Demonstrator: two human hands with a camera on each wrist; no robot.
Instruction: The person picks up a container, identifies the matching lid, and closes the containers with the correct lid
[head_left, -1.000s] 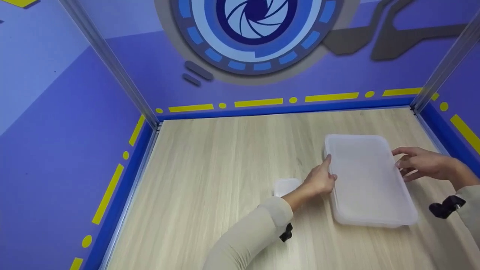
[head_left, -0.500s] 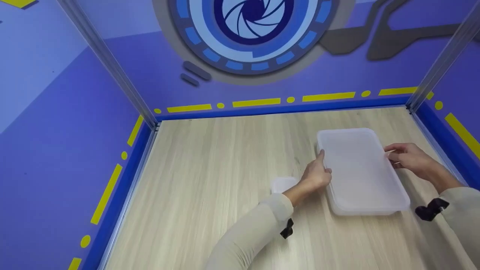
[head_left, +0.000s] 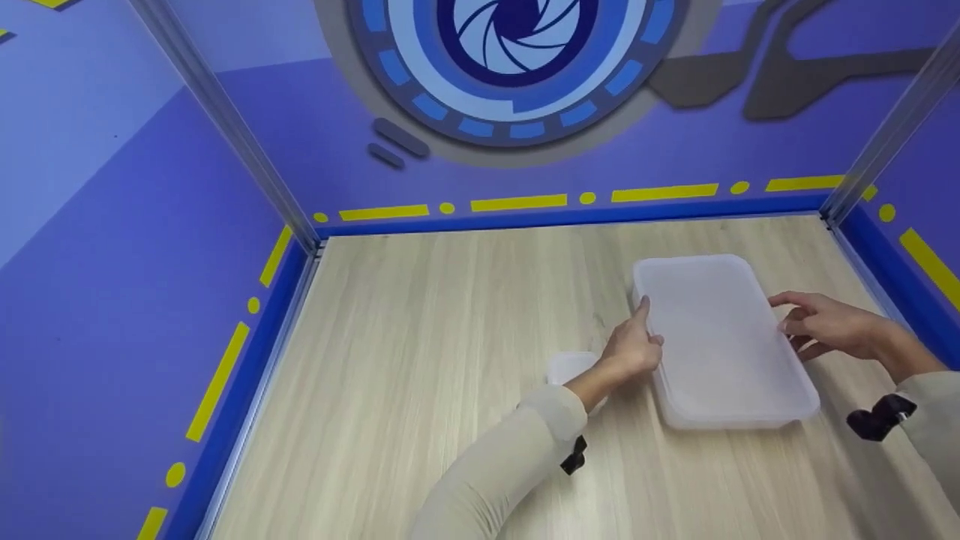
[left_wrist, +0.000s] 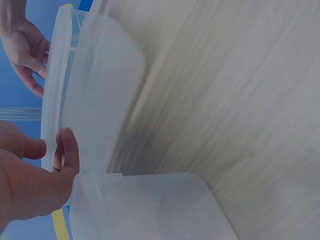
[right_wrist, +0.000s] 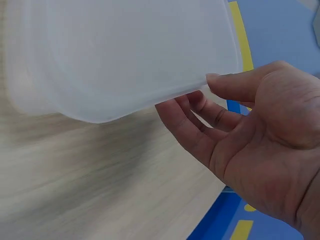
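Observation:
A large frosted plastic container [head_left: 724, 345] with a flat lid sits at the right of the wooden table. My left hand [head_left: 631, 349] holds its left long side, thumb by the lid's edge and fingers curled under the rim in the left wrist view. At the opposite long side, my right hand [head_left: 844, 328] pinches the lid [right_wrist: 135, 55] edge, thumb on the rim and fingertips below it. A smaller frosted container [head_left: 572, 365] stands just left of the large one, partly hidden behind my left wrist; it shows closer in the left wrist view.
The pale wooden table [head_left: 420, 337] is bounded by a blue back wall [head_left: 525, 180] and side walls, with metal posts at the corners. The right wall [head_left: 911, 247] rises beyond my right hand.
The large container has shifted slightly left and toward the back wall, both hands moving with it. Over the last half second it stays nearly still, and the smaller container remains in place.

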